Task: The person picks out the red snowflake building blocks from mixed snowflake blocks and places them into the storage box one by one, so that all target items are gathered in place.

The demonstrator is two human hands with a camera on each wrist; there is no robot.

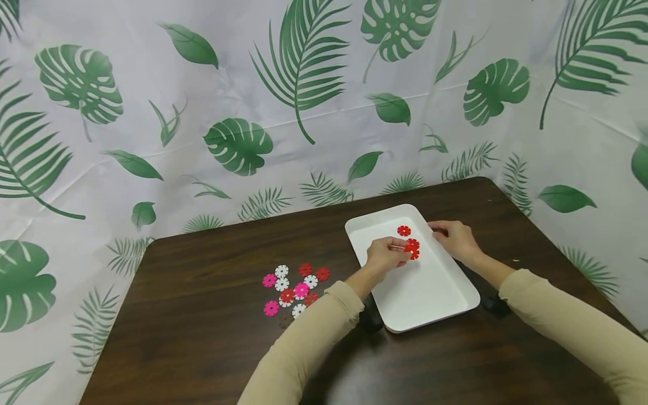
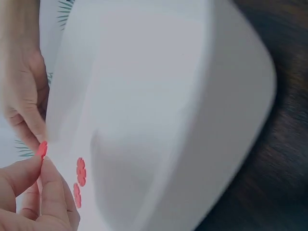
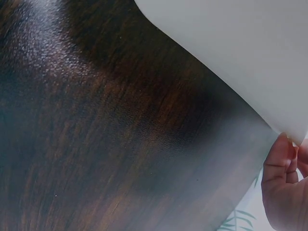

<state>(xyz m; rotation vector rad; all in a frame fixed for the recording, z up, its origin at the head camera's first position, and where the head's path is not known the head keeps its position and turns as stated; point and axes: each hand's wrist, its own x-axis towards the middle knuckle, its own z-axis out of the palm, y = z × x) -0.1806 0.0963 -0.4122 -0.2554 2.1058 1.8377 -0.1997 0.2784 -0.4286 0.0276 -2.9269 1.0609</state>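
Between thumb and fingertips my left hand (image 1: pixel 386 257) pinches a red notched plastic disc (image 2: pixel 42 148), held over the white tray (image 1: pixel 425 287). Two more red notched discs (image 1: pixel 404 230) lie in the far part of that tray; the nearer one is partly overlapped by the held disc in the head view. My right hand (image 1: pixel 457 241) grips the tray's right rim, thumb and fingertips at the edge in the right wrist view (image 3: pixel 285 180).
Left of the tray, a loose cluster of red, white, pink (image 1: pixel 271 308) and brown notched discs lies on the dark wooden table (image 1: pixel 192 315), some overlapping. A leaf-patterned cloth (image 1: pixel 304 157) hangs behind the table's far edge and along its right side.
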